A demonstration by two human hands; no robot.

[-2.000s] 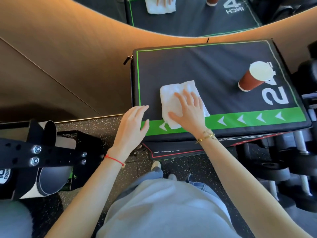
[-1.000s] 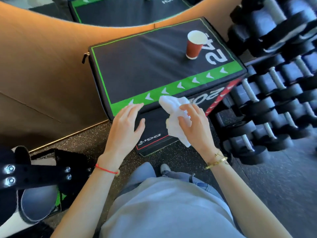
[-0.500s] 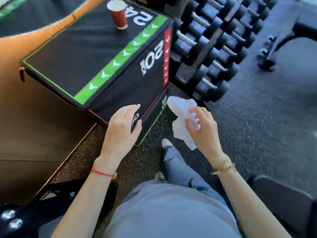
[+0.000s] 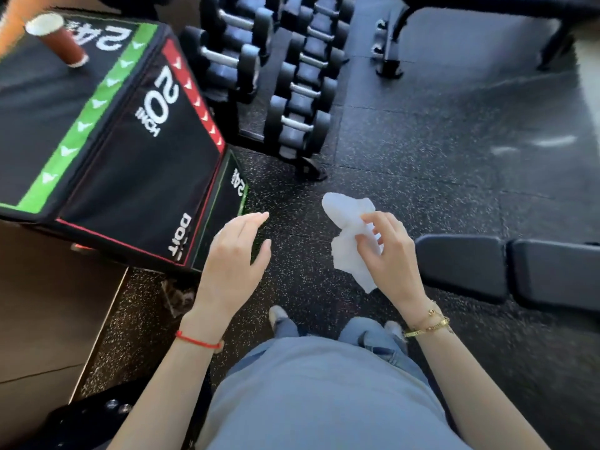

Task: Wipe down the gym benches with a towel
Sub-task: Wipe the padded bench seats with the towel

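The person stands on a dark speckled rubber floor (image 4: 422,164), looking down past a pale grey top at both forearms. The right hand (image 4: 389,254), near the middle of the view and slightly toward three o'clock, pinches a crumpled white towel (image 4: 349,235) between thumb and fingers; the cloth bunches above the fingertips and a loose corner hangs below the palm, clear of any surface. A gold bracelet (image 4: 427,324) circles that wrist. The left hand (image 4: 235,258), just toward nine o'clock from the towel and apart from it, is relaxed with fingers loosely extended and empty, hovering over the floor; a thin red cord (image 4: 198,341) sits on its wrist. At about ten o'clock stands a black padded jump box (image 4: 136,177) with green and red arrow stripes and the numbers 24 and 20 printed on its faces. On its top, toward eleven o'clock, a brown paper cup (image 4: 60,39) with a white lid stands beside the 24 marking. At twelve o'clock a rack of black dumbbells (image 4: 292,92) sits just beside the box. At three o'clock, close to the right hand but not touching it, lies a black padded bench (image 4: 506,271) in two cushion sections. Another dark bench frame (image 4: 487,14) shows at one o'clock. Two shoe tips show just below the hands.
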